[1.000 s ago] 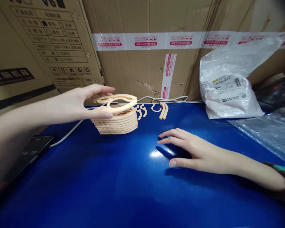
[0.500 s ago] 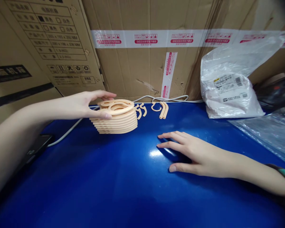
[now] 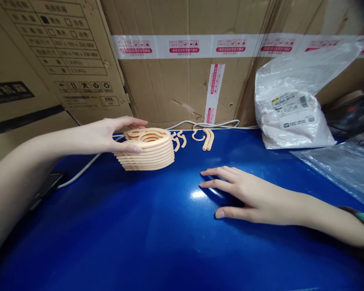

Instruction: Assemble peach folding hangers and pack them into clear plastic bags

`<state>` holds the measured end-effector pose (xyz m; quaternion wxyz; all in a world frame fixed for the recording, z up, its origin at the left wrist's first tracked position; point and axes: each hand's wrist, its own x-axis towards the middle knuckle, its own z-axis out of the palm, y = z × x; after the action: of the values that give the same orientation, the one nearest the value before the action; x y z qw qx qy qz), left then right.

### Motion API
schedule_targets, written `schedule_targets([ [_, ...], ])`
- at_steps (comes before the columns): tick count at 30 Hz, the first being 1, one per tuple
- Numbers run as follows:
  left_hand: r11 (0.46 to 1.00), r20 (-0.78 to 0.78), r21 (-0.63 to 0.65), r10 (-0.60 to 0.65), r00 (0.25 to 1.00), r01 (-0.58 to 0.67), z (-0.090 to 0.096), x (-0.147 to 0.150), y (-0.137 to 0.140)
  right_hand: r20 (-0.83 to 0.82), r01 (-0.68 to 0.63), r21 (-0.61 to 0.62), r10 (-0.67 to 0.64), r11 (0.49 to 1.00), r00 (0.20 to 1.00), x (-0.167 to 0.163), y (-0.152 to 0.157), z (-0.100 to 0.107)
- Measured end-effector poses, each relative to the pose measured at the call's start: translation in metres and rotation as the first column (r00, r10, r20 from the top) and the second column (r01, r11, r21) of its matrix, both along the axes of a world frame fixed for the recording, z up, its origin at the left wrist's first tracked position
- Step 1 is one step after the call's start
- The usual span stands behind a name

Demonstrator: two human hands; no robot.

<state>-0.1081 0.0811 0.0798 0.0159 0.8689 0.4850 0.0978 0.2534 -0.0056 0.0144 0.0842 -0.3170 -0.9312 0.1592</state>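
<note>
My left hand [image 3: 107, 135] grips the top of a neat stack of beige plastic folding hangers [image 3: 150, 157], thumb along the near side and fingers over the far side. The stack sits on the blue table toward the back left. Just right of it lie small beige hanger hooks [image 3: 182, 139]. Farther right are another loose hook [image 3: 196, 136] and two short curved beige pieces [image 3: 208, 140] side by side. Palm down, my right hand [image 3: 238, 194] rests on or just over the table at centre right, fingers spread and holding nothing.
Cardboard boxes [image 3: 164, 85] wall off the back and left. A white plastic bag [image 3: 293, 117] with a label stands at the back right, beside a clear plastic sheet [image 3: 339, 169]. A white cable [image 3: 81, 171] runs behind the stack, near a dark device [image 3: 48, 188].
The whole view has shifted very slightly. Both hands and the hanger stack keep the same positions relative to the table.
</note>
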Motion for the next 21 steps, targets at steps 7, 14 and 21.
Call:
schedule_targets([
  [7, 0.999, -0.004, -0.015, 0.035, 0.999, -0.035, -0.0001, 0.0011, 0.0002, 0.044, 0.005, 0.004, -0.005, 1.000, 0.999, -0.0009, 0.0004, 0.0012],
  [14, 0.996, 0.022, -0.053, 0.078, 0.997, -0.076, 0.0007, 0.0037, -0.0047, 0.051, 0.007, -0.003, -0.006, 1.000, 0.999, -0.0012, 0.0006, 0.0012],
  [21, 0.977, 0.019, -0.148, 0.155, 0.988, -0.151, 0.0047, 0.0070, -0.0054, 0.062, 0.006, 0.021, -0.008, 1.000, 0.998, -0.0012, 0.0015, -0.0002],
])
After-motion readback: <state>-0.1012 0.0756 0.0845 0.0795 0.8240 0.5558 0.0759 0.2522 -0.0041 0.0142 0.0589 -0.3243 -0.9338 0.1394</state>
